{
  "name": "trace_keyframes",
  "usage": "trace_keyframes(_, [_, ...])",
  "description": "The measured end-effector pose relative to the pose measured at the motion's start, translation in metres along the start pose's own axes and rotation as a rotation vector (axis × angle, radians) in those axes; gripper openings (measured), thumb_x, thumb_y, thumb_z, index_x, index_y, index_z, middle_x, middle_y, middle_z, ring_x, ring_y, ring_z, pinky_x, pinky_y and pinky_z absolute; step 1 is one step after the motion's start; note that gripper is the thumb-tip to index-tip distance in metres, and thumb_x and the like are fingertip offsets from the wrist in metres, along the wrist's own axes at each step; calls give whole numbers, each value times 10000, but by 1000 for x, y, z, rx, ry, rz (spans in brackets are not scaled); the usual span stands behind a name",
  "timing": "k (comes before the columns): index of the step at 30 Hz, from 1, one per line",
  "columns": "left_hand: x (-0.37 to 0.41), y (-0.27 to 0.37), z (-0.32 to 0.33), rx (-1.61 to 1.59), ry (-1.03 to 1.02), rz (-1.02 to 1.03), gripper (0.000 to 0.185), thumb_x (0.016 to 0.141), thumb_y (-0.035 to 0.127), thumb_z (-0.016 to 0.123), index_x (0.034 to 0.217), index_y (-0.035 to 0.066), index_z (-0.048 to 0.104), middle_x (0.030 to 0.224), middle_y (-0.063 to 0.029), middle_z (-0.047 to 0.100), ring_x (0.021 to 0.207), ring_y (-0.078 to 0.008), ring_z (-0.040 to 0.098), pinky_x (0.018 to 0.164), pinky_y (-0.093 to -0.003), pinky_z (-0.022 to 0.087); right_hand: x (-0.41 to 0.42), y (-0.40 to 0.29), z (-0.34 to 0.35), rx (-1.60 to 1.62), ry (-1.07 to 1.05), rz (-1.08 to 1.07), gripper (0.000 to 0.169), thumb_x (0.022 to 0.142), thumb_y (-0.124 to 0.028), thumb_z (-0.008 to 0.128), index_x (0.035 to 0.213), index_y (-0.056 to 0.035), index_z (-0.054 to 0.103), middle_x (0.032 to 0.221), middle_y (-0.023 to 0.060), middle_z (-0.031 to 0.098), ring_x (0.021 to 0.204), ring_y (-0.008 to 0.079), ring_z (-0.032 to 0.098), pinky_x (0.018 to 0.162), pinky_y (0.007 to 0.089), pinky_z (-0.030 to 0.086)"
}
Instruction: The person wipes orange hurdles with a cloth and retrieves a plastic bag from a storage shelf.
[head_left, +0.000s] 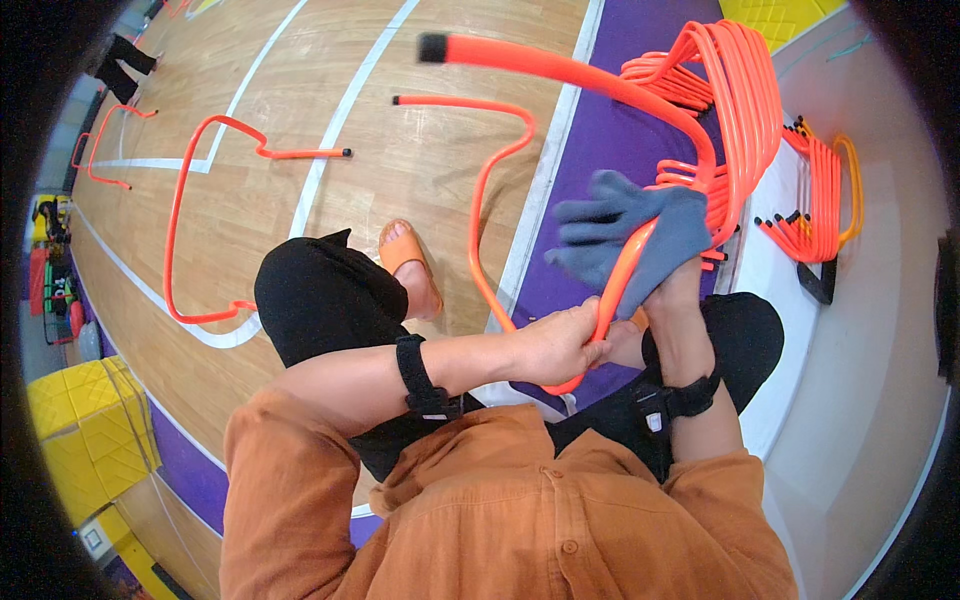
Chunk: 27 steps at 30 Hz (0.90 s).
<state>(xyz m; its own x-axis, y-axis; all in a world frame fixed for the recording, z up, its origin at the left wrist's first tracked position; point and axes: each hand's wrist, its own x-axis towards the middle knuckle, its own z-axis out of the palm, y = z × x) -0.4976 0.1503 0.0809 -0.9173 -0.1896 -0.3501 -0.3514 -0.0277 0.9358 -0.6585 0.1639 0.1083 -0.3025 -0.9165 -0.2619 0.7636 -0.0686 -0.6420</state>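
My left hand (566, 341) is bare and closed around the lower part of an orange tubular hurdle (559, 67) with a black end cap. A grey-blue knit glove covers my right hand (634, 240), whose fingers spread to the left. The same tube crosses the palm, and part of the glove overlaps it; how firmly this hand holds it is unclear. Just beyond the glove, a nested stack of orange hurdles (742, 112) rests on the purple floor strip. A separate orange hurdle (476, 202) lies left of my hands, its lower end hidden behind my left forearm.
Farther left, another hurdle (172, 217) stands on the wooden floor (300, 45). Orange and yellow hurdles (825, 202) are stacked by the wall at right. Yellow padded blocks (90, 435) are at lower left. A person in black trousers (124, 67) is at far upper left.
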Motion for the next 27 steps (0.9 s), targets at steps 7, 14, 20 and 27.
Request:
trace_keyframes(7, [6, 4, -12, -159, -44, 75, 176, 942, 134, 552, 1049, 6, 494, 861, -76, 624, 812, -172, 602, 727, -324, 499, -15, 31, -41, -564, 106, -187, 144, 906, -169, 549, 1013, -81, 585, 936, 17, 593, 825, 145, 585, 712, 295, 492])
trace_keyframes(14, [5, 19, -38, 72, -203, -29, 347, 901, 301, 629, 1055, -1, 553, 918, -90, 645, 884, -200, 610, 794, -341, 485, -26, 9, 2, -626, 440, 182, 213, 916, -165, 569, 1106, -73, 545, 1006, 30, 581, 888, 131, 580, 789, 300, 494])
trace_keyframes(20, [-8, 0, -25, 659, -672, -64, 393, 858, 402, 638, 1034, 50, 624, 991, -175, 658, 975, -366, 611, 797, -443, 480, -5, 11, -25, -312, 185, -137, 257, 923, -186, 580, 1152, -84, 523, 1007, 20, 572, 891, 131, 573, 818, 305, 492])
trace_keyframes(27, [-10, -7, -25, 661, -541, 36, 360, 920, 403, 530, 946, 56, 622, 868, -208, 643, 876, -400, 610, 724, -479, 472, -4, -6, -6, -141, 83, 67, 222, 921, -164, 579, 1114, -63, 532, 983, 22, 568, 888, 138, 571, 818, 310, 492])
